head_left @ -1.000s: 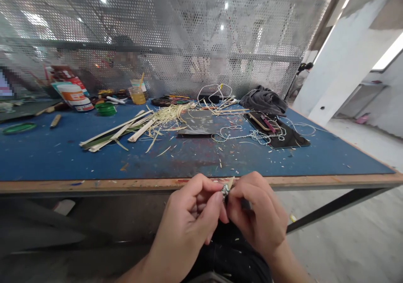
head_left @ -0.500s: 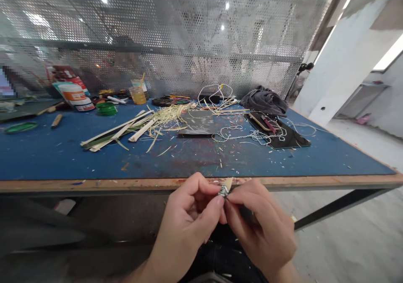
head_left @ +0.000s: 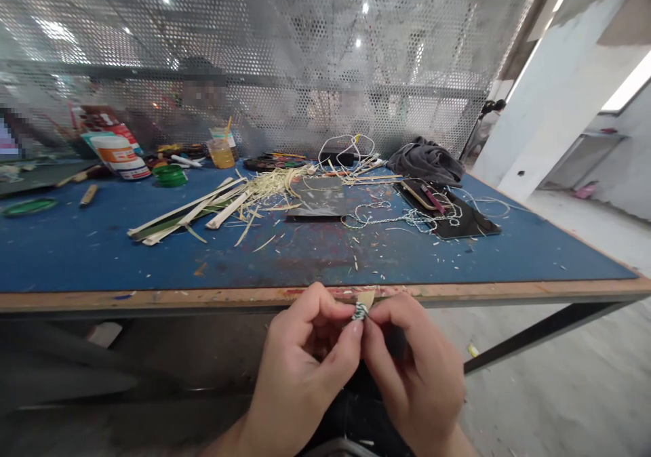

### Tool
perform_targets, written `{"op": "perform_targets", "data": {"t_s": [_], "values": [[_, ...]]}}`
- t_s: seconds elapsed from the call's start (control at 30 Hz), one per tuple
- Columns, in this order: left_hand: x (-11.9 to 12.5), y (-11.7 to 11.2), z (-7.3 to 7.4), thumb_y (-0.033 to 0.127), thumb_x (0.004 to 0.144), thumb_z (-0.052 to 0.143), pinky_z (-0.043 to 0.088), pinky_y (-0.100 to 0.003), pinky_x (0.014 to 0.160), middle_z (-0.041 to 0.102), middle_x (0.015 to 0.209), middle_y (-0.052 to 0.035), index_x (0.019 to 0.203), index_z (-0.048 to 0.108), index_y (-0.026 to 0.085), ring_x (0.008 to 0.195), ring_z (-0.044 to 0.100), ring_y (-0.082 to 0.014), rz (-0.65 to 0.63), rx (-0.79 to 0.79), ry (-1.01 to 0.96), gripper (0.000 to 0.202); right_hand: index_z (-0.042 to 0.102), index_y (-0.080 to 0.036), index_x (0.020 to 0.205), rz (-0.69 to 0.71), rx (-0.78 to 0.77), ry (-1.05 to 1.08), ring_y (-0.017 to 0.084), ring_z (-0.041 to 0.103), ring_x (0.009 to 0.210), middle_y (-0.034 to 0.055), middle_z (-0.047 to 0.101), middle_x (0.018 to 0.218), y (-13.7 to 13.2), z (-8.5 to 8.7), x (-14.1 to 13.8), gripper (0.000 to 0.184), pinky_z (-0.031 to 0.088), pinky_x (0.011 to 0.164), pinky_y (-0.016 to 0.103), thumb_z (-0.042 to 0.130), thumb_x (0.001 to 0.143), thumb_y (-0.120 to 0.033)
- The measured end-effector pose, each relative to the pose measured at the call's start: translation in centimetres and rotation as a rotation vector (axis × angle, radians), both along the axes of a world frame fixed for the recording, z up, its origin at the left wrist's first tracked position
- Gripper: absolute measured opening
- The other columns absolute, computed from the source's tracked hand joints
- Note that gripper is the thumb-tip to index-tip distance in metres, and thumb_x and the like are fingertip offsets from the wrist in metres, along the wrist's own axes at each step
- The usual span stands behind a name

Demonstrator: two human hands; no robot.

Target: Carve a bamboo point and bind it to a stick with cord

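Just beyond the table's front edge, my left hand pinches a small pale piece of wood or bamboo between thumb and forefinger. Its tip points up and away from me. Dark green-and-white twisted cord is wound round the piece below the tip. Thumb and forefinger of my right hand are closed at the right side of the winding, on the cord. The lower part of the piece is hidden behind my fingers.
On the blue table lie split strips, a heap of shavings, a grey sheet and loose cord. A dark board and grey cloth lie to the right. A white-and-orange tub stands left, before a perforated metal screen.
The right hand has shifted slightly left and turned a little. The wound piece has tilted slightly, and more of its cord winding shows. Both hands keep their pinch.
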State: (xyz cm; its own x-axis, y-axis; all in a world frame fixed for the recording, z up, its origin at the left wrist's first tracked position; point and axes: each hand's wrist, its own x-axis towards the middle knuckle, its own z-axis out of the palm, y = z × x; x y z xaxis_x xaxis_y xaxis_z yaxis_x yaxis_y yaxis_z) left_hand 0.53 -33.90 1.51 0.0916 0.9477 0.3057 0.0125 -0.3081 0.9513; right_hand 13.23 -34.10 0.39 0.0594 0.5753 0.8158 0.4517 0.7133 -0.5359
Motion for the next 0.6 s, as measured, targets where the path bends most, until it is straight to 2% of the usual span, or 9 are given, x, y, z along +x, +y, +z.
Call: {"op": "perform_targets", "data": {"t_s": [0.2,0.4,0.5,0.6], "values": [[0.1,0.1,-0.2,0.014,0.080,0.063,0.040,-0.011,0.045,0.058,0.060,0.0063,0.074,0.057,0.021,0.050,0.052,-0.0067,0.050,0.043,0.054,0.011,0.050,-0.020,0.078,0.081,-0.016,-0.007,0.009,0.045,0.054,-0.0041,0.051,0.064,0.3,-0.7,0.4,0.017,0.036,0.046,0.021,0.051,0.089,-0.007],[0.0,-0.1,-0.2,0.018,0.082,0.057,0.032,-0.015,0.043,0.049,0.055,0.0072,0.085,0.057,0.022,0.045,0.040,-0.0075,0.013,-0.013,0.128,0.005,0.049,-0.020,0.079,0.155,0.047,-0.022,0.011,0.044,0.055,-0.0036,0.049,0.065,0.8,-1.2,0.6,0.018,0.038,0.049,0.023,0.048,0.087,-0.004],[-0.1,0.0,0.0,0.020,0.085,0.051,0.031,-0.016,0.044,0.044,0.056,0.0076,0.097,0.058,0.022,0.047,0.038,-0.0085,-0.064,-0.066,0.173,0.013,0.048,-0.021,0.078,0.179,0.041,0.003,0.011,0.044,0.056,-0.0038,0.049,0.065,1.1,-1.3,0.5,0.018,0.039,0.051,0.023,0.048,0.087,-0.004],[0.0,0.3,0.4,0.020,0.085,0.050,0.034,-0.016,0.047,0.048,0.060,0.0058,0.088,0.058,0.021,0.051,0.042,-0.0090,-0.097,-0.103,0.175,0.008,0.048,-0.021,0.076,0.175,0.033,0.023,0.010,0.044,0.055,-0.0044,0.048,0.063,1.1,-1.2,0.4,0.019,0.039,0.050,0.022,0.048,0.087,-0.005]]}}
